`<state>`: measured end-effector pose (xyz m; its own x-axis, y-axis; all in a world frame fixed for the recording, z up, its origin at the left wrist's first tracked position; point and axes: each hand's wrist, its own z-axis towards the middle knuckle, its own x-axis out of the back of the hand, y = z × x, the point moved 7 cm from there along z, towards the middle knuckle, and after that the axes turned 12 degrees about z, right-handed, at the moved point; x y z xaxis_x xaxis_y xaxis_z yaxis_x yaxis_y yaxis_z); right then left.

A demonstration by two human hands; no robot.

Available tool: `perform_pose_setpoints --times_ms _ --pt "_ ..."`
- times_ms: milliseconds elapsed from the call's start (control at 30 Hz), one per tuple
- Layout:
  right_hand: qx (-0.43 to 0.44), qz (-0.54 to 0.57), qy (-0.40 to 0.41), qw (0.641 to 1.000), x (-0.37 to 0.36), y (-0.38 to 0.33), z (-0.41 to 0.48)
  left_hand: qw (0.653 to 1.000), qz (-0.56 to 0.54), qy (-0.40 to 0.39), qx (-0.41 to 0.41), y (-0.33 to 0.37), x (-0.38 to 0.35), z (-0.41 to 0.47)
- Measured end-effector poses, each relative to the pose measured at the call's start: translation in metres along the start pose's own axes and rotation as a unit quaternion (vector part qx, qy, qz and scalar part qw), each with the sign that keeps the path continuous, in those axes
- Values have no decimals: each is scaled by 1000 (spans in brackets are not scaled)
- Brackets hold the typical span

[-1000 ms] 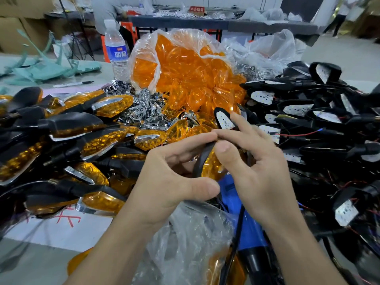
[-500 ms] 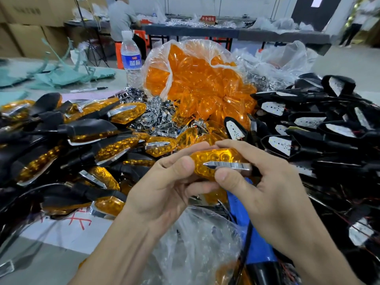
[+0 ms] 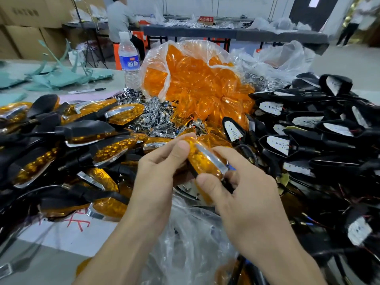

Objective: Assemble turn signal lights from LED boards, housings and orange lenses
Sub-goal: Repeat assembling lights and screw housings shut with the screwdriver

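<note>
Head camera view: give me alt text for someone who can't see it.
A left hand and right hand grip an orange-lensed turn signal light. Finished lights pile up on the left, black housings with white LED boards on the right, and a bag of orange lenses sits behind.

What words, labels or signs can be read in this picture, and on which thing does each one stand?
"蓝标", white on blue: label of the water bottle; a little blurred, so not certain.
"不合格" and one more blurred character: red sign on the far table.
Dark print on the cardboard box: too blurred to read.
Red handwriting on the white paper: partly covered, not readable.
</note>
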<state>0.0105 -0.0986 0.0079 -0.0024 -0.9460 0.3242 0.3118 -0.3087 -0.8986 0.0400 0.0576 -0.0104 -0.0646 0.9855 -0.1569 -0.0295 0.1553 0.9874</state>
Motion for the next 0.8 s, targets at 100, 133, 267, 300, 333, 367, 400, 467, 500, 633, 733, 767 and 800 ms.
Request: perform_pose_setpoints --times_ms 100,133,267,300,333,367,400,467,500,633,733,767,800 --pt "-3 88 0 996 3 2 5 996 -9 -77 -32 5 -12 1" --pt "-10 110 -4 994 3 4 7 995 -3 -87 -44 6 -13 1" --pt "-42 105 -40 993 0 12 8 995 7 -53 -80 8 -7 -1" --pt "-42 84 -44 995 1 14 8 995 10 -45 -84 8 -6 -1" --pt "-41 64 -41 996 3 15 8 995 19 -42 -91 9 -6 -1" --pt "-33 58 -28 997 6 16 9 993 33 -42 -100 10 -6 -1" --pt "-21 72 -15 997 8 14 9 992 51 -43 -111 11 -6 -1" --pt "4 95 -17 995 6 9 8 987 80 -44 -131 14 -5 -1" --pt "9 88 -22 996 4 9 8 986 88 -45 -137 15 -5 -1" --pt "23 107 -18 994 4 10 8 983 103 -65 -140 17 -6 -2" --pt "13 153 -22 988 5 15 9 982 100 -76 -142 17 -5 -2" --pt "9 159 -23 987 5 17 9 982 99 -79 -142 16 -5 -1" --pt "6 160 -24 987 5 18 9 982 97 -78 -139 15 -4 -1"
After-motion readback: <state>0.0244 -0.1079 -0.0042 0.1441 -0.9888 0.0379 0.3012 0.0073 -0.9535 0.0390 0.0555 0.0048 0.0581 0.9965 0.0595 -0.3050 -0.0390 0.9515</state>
